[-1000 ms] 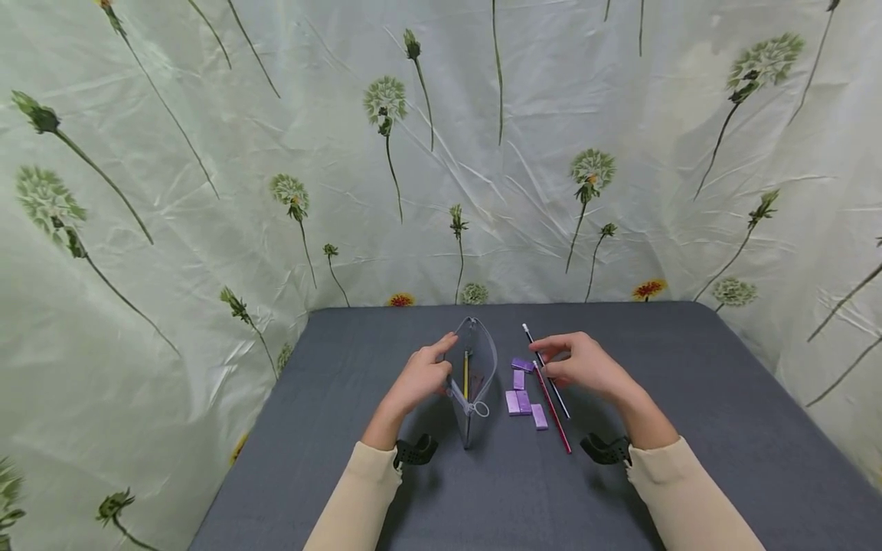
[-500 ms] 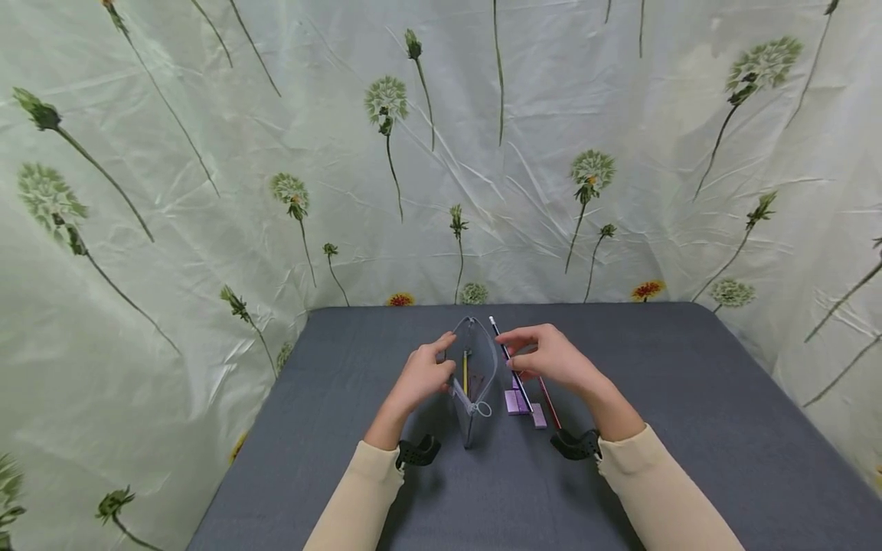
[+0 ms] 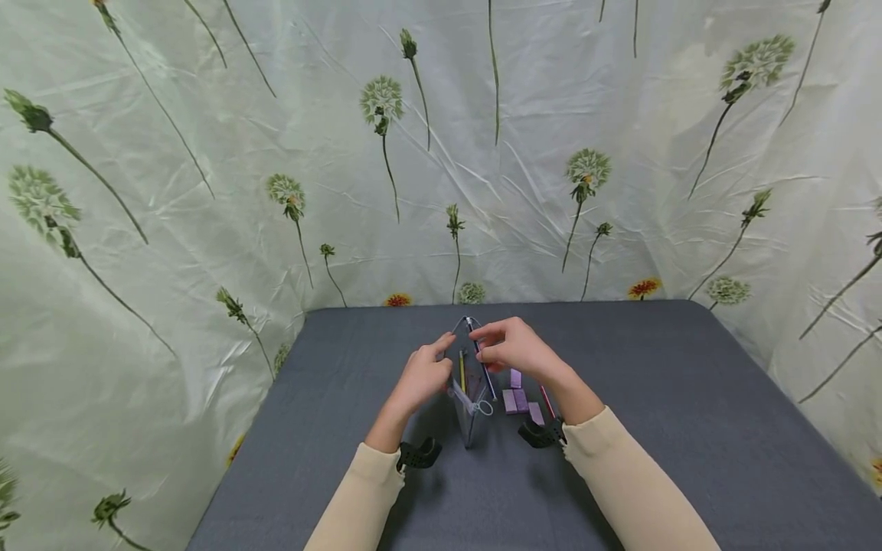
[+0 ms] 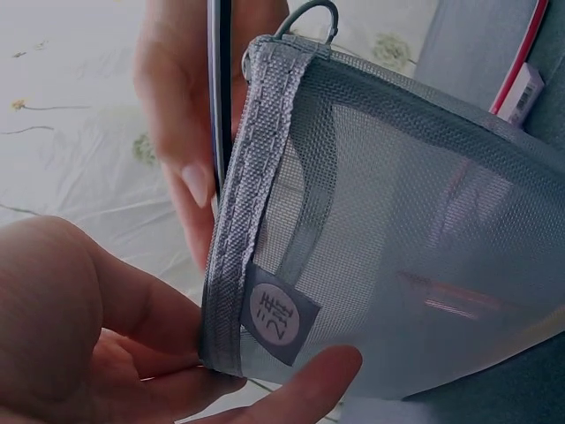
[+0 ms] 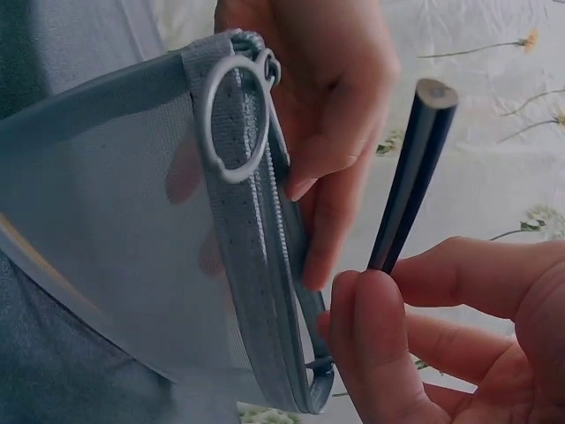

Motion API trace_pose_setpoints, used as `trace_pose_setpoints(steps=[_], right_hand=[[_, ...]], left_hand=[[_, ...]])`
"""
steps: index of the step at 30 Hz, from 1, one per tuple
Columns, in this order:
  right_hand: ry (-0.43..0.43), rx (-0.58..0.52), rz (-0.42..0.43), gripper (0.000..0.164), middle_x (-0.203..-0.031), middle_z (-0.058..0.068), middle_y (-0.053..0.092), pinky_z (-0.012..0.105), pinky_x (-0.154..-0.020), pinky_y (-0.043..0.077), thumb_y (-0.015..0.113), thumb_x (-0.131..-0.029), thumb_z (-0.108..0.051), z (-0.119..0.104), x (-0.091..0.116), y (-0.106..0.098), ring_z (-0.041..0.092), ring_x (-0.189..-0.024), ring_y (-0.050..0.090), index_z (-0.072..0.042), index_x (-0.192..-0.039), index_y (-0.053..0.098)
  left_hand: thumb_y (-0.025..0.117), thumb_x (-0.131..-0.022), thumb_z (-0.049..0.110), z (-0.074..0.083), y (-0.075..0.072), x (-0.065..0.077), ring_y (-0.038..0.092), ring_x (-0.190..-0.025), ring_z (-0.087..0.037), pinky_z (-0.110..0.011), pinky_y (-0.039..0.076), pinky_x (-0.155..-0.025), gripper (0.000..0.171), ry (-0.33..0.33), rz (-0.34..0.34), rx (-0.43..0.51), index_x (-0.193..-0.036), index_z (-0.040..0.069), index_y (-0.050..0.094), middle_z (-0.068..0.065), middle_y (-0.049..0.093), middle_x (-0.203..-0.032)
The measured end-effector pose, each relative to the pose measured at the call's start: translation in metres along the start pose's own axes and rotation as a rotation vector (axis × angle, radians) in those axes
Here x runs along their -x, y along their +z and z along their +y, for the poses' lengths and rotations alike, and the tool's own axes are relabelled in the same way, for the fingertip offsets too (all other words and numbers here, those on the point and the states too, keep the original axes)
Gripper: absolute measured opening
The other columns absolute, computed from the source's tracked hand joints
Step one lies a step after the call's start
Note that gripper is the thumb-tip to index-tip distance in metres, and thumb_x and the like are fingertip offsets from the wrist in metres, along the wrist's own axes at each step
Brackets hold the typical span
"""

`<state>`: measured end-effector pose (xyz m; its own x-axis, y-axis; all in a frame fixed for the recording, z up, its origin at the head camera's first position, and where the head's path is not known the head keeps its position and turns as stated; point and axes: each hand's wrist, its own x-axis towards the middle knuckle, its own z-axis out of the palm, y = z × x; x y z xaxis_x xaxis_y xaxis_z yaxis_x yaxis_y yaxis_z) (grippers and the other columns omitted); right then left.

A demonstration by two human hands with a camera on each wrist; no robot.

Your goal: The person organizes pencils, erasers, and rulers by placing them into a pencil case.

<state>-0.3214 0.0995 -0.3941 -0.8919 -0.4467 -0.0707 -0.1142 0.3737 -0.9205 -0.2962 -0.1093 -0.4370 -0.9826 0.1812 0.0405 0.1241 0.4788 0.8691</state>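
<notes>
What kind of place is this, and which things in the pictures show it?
Probably an indoor table arranged for recording hand work, though I cannot say whether at home or in a studio. A flower-print cloth hangs behind the grey table, and a black device sits on each wrist.

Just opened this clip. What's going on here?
A person is working with both hands at a gray mesh pouch. The left hand grips its edge, while the right hand pinches a dark pencil close to the open top. A yellow pencil shows inside the pouch. Purple blocks and a red pencil lie on the table, right of the pouch.
</notes>
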Motion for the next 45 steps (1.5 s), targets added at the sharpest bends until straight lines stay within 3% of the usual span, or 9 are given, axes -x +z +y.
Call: trace_pose_setpoints(steps=[9,17,23,26,30,34,40,45], right_hand=[[0.041,0.036,0.014,0.036,-0.098,0.010,0.071,0.039,-0.071,0.059,0.069,-0.091,-0.003,0.003,-0.016,0.008,0.022,-0.071,0.070,-0.005,-0.127,0.070],[0.052,0.115,0.070,0.038,-0.094,0.008,0.072,0.034,-0.063,0.058,0.073,-0.088,-0.003,0.002,-0.021,0.017,0.021,-0.066,0.070,-0.003,-0.126,0.070],[0.033,0.192,0.083,0.041,-0.093,0.007,0.072,0.037,-0.064,0.058,0.073,-0.088,-0.002,0.007,-0.020,0.022,0.019,-0.064,0.068,-0.003,-0.129,0.069],[0.037,0.220,0.085,0.041,-0.091,0.006,0.071,0.035,-0.063,0.057,0.074,-0.088,-0.002,0.008,-0.019,0.023,0.021,-0.066,0.069,-0.005,-0.128,0.070],[0.039,0.238,0.084,0.040,-0.089,0.005,0.070,0.033,-0.061,0.057,0.075,-0.087,-0.002,0.008,-0.017,0.024,0.027,-0.070,0.071,-0.007,-0.127,0.071],[0.030,0.242,0.085,0.040,-0.087,0.005,0.070,0.034,-0.062,0.058,0.076,-0.086,-0.002,0.007,-0.017,0.025,0.026,-0.070,0.071,-0.006,-0.126,0.071],[0.021,0.231,0.072,0.042,-0.090,0.007,0.071,0.040,-0.067,0.059,0.075,-0.086,0.000,0.009,-0.018,0.028,0.026,-0.072,0.072,-0.002,-0.128,0.069],[0.018,0.250,0.072,0.041,-0.088,0.007,0.071,0.042,-0.068,0.059,0.075,-0.086,0.001,0.009,-0.018,0.030,0.024,-0.069,0.071,-0.002,-0.127,0.070]], left_hand=[[0.048,-0.094,0.006,0.005,-0.001,0.002,0.049,-0.047,-0.018,-0.031,0.046,-0.051,0.061,0.003,-0.056,-0.004,-0.155,0.011,0.043,-0.004,0.033,-0.162],[0.049,-0.092,0.003,0.006,-0.001,0.003,0.045,-0.046,-0.015,-0.029,0.043,-0.050,0.065,-0.009,-0.096,0.047,-0.156,0.013,0.040,-0.003,0.030,-0.163],[0.049,-0.093,0.004,0.006,-0.003,0.004,0.035,-0.046,-0.014,-0.036,0.049,-0.056,0.066,-0.014,-0.117,0.079,-0.157,0.016,0.039,-0.002,0.029,-0.163],[0.050,-0.092,0.003,0.003,-0.005,0.003,0.038,-0.049,-0.015,-0.039,0.052,-0.059,0.066,-0.014,-0.123,0.097,-0.156,0.016,0.040,-0.003,0.029,-0.163],[0.050,-0.092,0.002,-0.001,-0.007,0.002,0.041,-0.056,-0.015,-0.041,0.055,-0.064,0.065,-0.019,-0.119,0.115,-0.155,0.015,0.042,-0.004,0.030,-0.163],[0.050,-0.093,0.003,-0.002,-0.009,0.001,0.032,-0.050,-0.014,-0.047,0.055,-0.069,0.065,-0.024,-0.125,0.125,-0.155,0.017,0.042,-0.005,0.029,-0.163],[0.051,-0.092,0.002,-0.003,-0.010,0.002,0.034,-0.049,-0.013,-0.038,0.054,-0.064,0.065,-0.034,-0.117,0.134,-0.155,0.017,0.042,-0.004,0.029,-0.163],[0.052,-0.093,0.003,-0.003,-0.011,0.003,0.034,-0.051,-0.014,-0.043,0.054,-0.066,0.065,-0.038,-0.117,0.131,-0.156,0.018,0.041,-0.003,0.028,-0.164]])
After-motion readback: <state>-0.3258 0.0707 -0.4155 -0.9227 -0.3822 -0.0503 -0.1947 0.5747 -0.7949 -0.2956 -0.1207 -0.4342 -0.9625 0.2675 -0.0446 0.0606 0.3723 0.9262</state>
